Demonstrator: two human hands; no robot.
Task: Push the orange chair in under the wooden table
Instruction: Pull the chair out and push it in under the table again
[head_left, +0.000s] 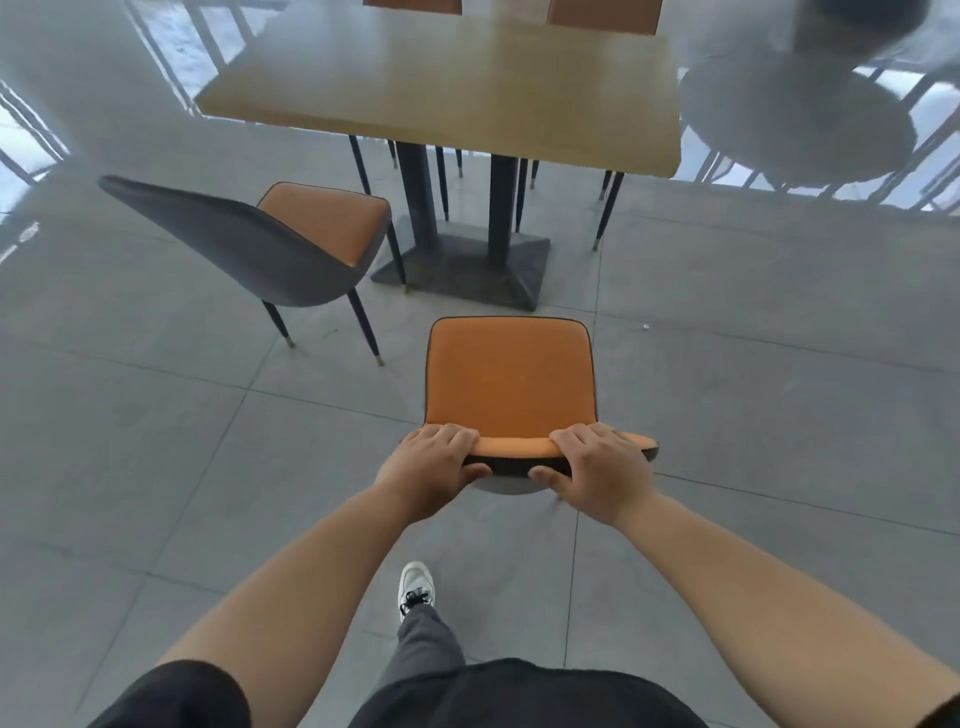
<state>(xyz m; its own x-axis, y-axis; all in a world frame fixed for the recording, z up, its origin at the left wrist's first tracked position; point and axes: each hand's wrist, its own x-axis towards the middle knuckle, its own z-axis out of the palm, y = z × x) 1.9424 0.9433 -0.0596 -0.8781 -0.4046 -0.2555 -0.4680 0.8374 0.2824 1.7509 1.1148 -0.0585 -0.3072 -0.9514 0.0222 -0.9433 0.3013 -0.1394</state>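
- Standing nearest the camera is the person's own body: a black shirt, grey trousers and one white sneaker (414, 587) planted on the grey tiled floor (156, 467).
- Both bare forearms reach forward to the orange chair (510, 384), which sits on the floor just ahead, its backrest towards the person.
- The left hand (434, 467) grips the top edge of the backrest at its left end, fingers (447, 434) curled over the front and thumb pressed on the dark rear face.
- The right hand (597, 467) grips the same edge at the right end in the same way.
- The chair's seat points at the wooden tabletop (457, 88) but lies well short of it, fully out from under.
- Between them stands the table's dark pedestal base (467, 265).
- A second chair (270, 244), grey-backed with an orange seat, stands to the left, angled, beside the base.
- Two more orange chair backs show at the table's far side, and a round grey table (795, 119) stands at far right.
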